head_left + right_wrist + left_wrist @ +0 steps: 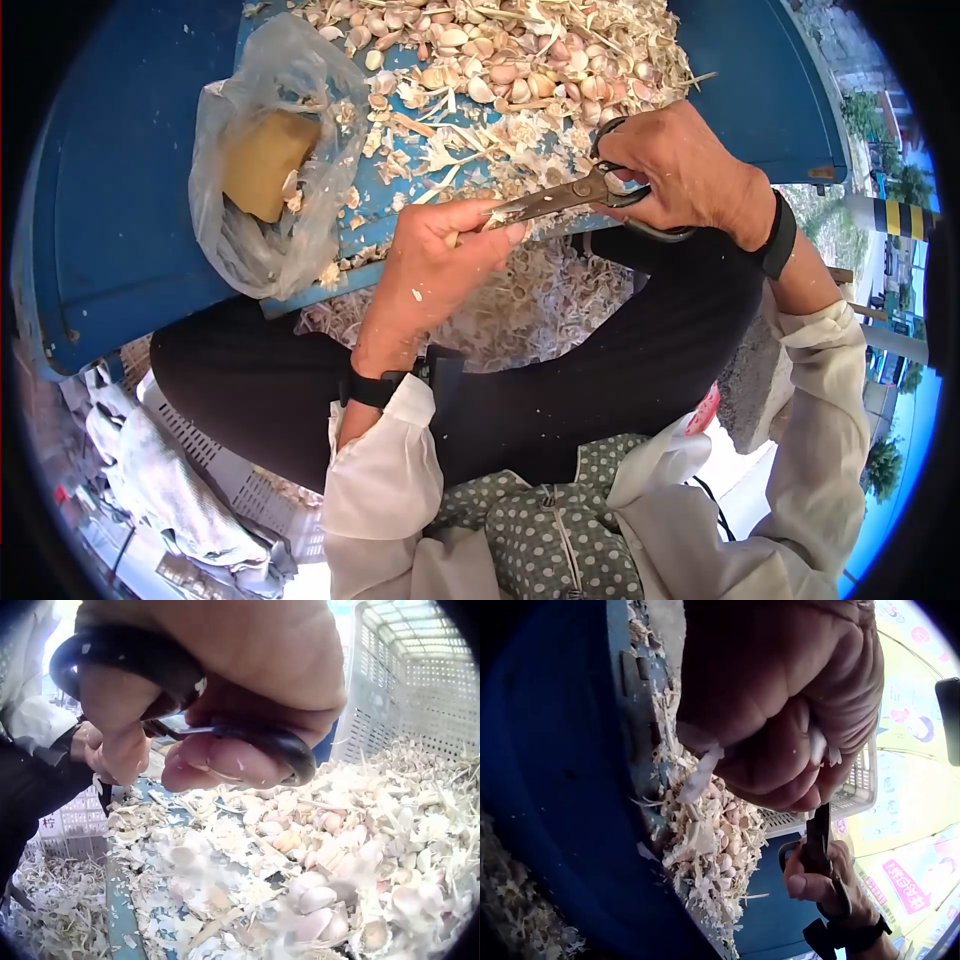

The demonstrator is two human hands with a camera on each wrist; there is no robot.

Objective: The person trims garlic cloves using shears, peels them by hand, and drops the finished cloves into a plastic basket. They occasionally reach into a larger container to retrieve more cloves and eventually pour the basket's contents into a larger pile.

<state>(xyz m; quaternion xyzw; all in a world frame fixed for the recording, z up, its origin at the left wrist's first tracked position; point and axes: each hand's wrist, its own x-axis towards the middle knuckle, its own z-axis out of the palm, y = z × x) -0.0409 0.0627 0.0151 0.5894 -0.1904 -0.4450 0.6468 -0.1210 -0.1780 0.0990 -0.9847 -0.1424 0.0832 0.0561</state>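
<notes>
In the head view the right hand (680, 170) grips black-handled scissors (550, 200), fingers through the loops. The blades point left and meet the fingertips of the left hand (430, 270). Between its thumb and curled fingers the left hand pinches a small pale garlic clove (817, 744), mostly hidden by the fingers. A strip of whitish skin (699, 777) hangs near that hand in the left wrist view. In the right wrist view the right hand (225, 667) has the dark loops around its fingers. Garlic cloves (510, 75) lie heaped beyond both hands.
A clear plastic bag (215, 180) with a yellowish-brown piece inside sits at the left of the blue table (120, 200). Loose peelings (450, 150) cover the table's near part. More peelings (520, 310) lie below the edge, between the legs. A white crate (420, 690) stands behind the heap.
</notes>
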